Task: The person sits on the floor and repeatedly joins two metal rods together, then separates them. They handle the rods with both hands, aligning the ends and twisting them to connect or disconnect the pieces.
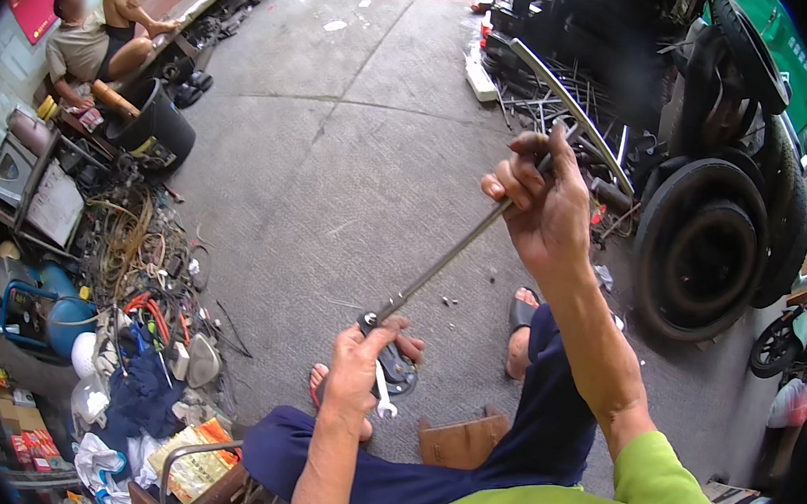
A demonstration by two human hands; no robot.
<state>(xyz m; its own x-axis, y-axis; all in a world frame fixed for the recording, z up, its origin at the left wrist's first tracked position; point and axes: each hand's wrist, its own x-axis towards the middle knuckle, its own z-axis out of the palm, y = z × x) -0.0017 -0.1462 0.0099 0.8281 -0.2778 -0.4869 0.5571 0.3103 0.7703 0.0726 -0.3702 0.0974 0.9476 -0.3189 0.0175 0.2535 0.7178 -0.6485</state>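
A long thin metal rod [443, 264] slants between my two hands above the floor. My right hand [549, 198] is closed around its upper end, with the thumb up along it. At the lower end, my left hand [360, 361] is closed on a dark fitting [370, 320] with a shiny bolt-like centre. Below the left fingers hangs an open-end wrench [384, 396], apparently held in the same hand. Beside it shows a black rounded part [399, 372], partly covered by the fingers; what supports it cannot be made out.
A brown wooden piece [464, 440] lies between my feet. Tyres [704, 249] and a heap of metal rods [567, 97] stand at the right. Cables [130, 233], a black bucket [156, 128] and clutter line the left. Another person [86, 42] sits at the far left.
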